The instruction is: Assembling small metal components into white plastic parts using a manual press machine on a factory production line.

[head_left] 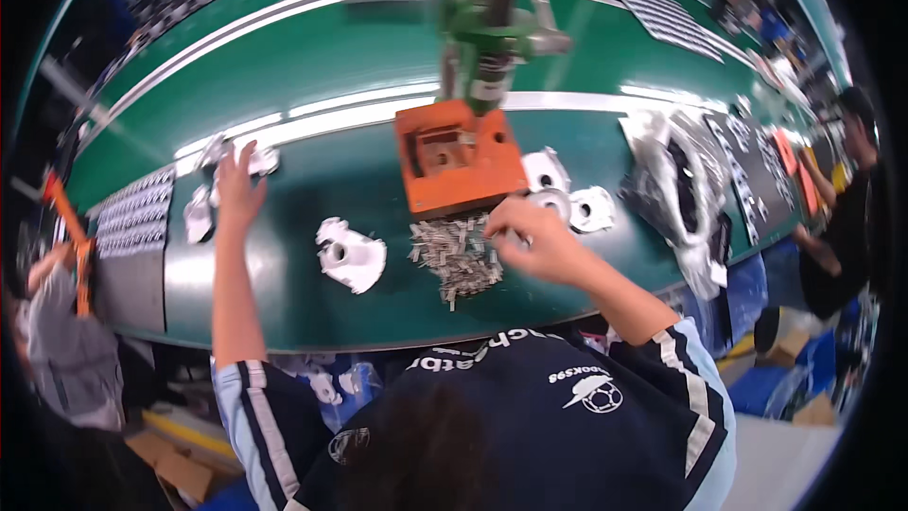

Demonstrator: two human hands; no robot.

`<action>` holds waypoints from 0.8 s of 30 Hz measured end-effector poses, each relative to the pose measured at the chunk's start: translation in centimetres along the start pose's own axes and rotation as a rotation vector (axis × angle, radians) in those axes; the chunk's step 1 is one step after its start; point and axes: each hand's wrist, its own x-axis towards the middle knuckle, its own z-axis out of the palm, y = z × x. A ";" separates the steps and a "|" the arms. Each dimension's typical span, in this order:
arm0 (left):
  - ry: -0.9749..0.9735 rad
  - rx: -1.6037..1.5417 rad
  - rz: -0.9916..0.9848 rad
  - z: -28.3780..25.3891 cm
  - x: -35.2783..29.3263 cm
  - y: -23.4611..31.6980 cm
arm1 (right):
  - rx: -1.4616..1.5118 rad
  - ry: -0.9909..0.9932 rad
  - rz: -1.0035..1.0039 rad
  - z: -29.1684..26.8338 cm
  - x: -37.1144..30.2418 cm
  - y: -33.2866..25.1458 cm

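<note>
Head | left hand (240, 191): wide, near white parts (198, 216) | right hand (535, 237): beside metal pins (448, 257), holding: can't tell

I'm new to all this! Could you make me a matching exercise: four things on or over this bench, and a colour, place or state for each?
Things
1. Block-shaped fixture
2. Small metal pieces
3. Left hand
4. Plastic bag

Descriptions
A. Fingers spread, near white parts at the left
B. See-through, farthest right of the four
C. Orange
D. Heaped close to the right hand

Right pairs: 1-C, 2-D, 3-A, 4-B
</note>
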 end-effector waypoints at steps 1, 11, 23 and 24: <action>-0.123 0.187 0.003 0.8 1.2 -0.5 | -0.090 0.081 0.101 -1.7 -1.2 1.2; -0.059 -0.002 0.157 2.1 5.2 -1.2 | -0.840 0.131 0.219 -8.1 -8.0 9.5; 0.003 -1.646 -0.269 -6.0 -1.3 21.9 | 0.109 0.538 0.071 -6.6 -1.5 -1.3; 0.014 -1.616 -0.206 -6.7 -1.5 25.1 | 0.225 0.473 0.048 -5.5 0.7 -1.8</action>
